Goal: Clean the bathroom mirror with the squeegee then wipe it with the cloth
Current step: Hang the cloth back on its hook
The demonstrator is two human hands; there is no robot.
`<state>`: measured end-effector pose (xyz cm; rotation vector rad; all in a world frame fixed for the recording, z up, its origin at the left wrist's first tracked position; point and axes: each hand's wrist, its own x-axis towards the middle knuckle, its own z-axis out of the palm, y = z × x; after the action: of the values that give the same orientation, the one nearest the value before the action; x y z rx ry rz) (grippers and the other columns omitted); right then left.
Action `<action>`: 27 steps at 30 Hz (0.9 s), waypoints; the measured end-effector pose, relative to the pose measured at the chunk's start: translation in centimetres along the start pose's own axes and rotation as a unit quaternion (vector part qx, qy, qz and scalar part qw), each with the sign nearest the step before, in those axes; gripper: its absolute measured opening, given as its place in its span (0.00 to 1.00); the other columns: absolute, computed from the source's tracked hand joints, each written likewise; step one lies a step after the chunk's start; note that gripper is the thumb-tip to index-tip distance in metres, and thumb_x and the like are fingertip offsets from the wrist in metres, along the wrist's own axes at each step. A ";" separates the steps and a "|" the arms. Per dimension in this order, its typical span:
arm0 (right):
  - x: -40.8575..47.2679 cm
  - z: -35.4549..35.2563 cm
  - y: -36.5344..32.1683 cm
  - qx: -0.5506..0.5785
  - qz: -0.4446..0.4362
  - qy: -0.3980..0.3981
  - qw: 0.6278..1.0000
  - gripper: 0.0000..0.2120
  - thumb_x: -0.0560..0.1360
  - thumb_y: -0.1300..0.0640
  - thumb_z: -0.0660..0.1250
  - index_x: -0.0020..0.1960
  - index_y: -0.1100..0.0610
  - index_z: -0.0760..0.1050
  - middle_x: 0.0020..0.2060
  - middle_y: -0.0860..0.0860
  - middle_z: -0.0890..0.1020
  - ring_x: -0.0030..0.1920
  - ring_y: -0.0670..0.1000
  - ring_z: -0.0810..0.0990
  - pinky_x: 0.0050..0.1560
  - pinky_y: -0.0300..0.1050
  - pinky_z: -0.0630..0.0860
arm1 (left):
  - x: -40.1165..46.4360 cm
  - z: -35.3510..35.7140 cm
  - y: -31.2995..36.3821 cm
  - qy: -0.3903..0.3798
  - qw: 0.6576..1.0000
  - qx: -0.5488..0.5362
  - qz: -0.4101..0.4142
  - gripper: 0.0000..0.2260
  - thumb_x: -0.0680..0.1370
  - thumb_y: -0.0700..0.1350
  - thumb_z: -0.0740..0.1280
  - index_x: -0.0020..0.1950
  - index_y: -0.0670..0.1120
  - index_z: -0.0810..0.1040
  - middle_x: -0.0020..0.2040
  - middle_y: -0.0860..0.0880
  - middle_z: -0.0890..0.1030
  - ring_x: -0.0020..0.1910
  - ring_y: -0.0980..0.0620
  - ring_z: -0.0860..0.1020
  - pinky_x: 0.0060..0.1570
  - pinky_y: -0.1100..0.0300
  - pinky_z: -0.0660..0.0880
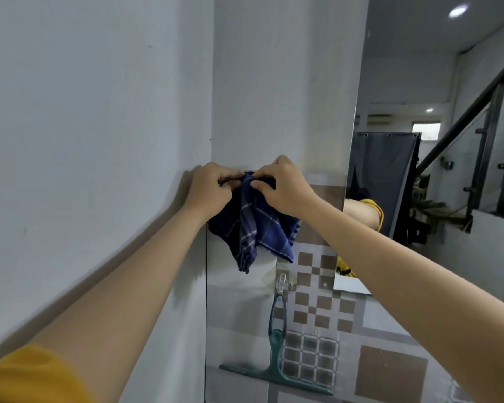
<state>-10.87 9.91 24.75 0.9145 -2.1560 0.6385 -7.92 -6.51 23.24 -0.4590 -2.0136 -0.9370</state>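
Cloth (pixel 253 222) of dark blue with pale check lines hangs bunched from both hands, up against the wall at about the height where the plain paint gives way to tile. Nearest the viewer, a yellow sleeve (pixel 26 376) covers the left upper arm, and both bare forearms reach forward and upward. The left hand (pixel 210 187) has its fingers curled over the cloth's top edge, pinching it; the right hand (pixel 282 187) pinches the same top edge just beside it, thumb and fingers closed on the fabric, the two hands almost touching. The rest of the cloth droops below them in loose folds.

Beneath the cloth, a green squeegee (pixel 277 356) hangs by its looped handle from a small clear hook (pixel 282 282) on the tiled wall (pixel 390 370), blade at the bottom, tilted slightly. It is well apart from both hands.

Further right stands the mirror (pixel 437 158), its left edge running down beside the right forearm. In it I can see a reflected arm with a yellow sleeve, a grey curtain, a stair railing and ceiling lights.
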 end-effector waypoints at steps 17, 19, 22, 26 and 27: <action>0.3 0.2 -0.9 0.054 0.064 -0.067 0.994 0.11 0.79 0.59 0.61 0.58 0.59 0.77 0.50 0.56 0.83 0.47 0.52 0.76 0.46 0.41 0.69 | -0.9 0.7 0.2 -0.001 0.996 -0.076 -0.053 0.08 0.75 0.38 0.67 0.50 0.48 0.80 0.45 0.57 0.79 0.45 0.62 0.77 0.47 0.72 0.72; 0.1 0.4 -0.9 0.062 0.075 -0.064 0.993 0.11 0.79 0.59 0.61 0.58 0.60 0.77 0.50 0.56 0.82 0.48 0.53 0.77 0.46 0.42 0.70 | -1.0 0.8 0.4 0.011 0.995 -0.080 -0.060 0.08 0.74 0.38 0.68 0.48 0.50 0.79 0.42 0.59 0.78 0.42 0.64 0.76 0.42 0.76 0.72; -0.6 0.7 -1.1 0.086 0.089 -0.034 0.992 0.11 0.79 0.60 0.61 0.58 0.59 0.78 0.49 0.55 0.83 0.49 0.54 0.79 0.49 0.44 0.74 | -1.1 1.0 0.5 0.018 0.995 -0.077 -0.068 0.07 0.75 0.38 0.67 0.48 0.49 0.80 0.42 0.55 0.80 0.41 0.62 0.77 0.43 0.71 0.73; -1.8 0.9 -1.5 0.108 0.108 0.002 0.988 0.15 0.78 0.61 0.62 0.64 0.57 0.75 0.50 0.54 0.83 0.50 0.52 0.79 0.49 0.40 0.71 | -1.8 1.0 0.7 0.016 0.995 -0.069 -0.076 0.10 0.75 0.37 0.66 0.54 0.45 0.80 0.49 0.50 0.81 0.48 0.55 0.79 0.51 0.64 0.75; -2.1 0.8 -1.6 0.110 0.109 0.006 0.988 0.16 0.78 0.61 0.61 0.65 0.57 0.74 0.51 0.54 0.83 0.51 0.53 0.79 0.49 0.40 0.71 | -2.1 1.0 0.8 0.014 0.995 -0.071 -0.075 0.11 0.75 0.37 0.65 0.55 0.46 0.79 0.50 0.50 0.81 0.49 0.56 0.79 0.52 0.65 0.74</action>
<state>-8.95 9.20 22.93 0.7885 -2.2237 1.0048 -6.74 -5.22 21.53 -0.3727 -1.9850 -1.1769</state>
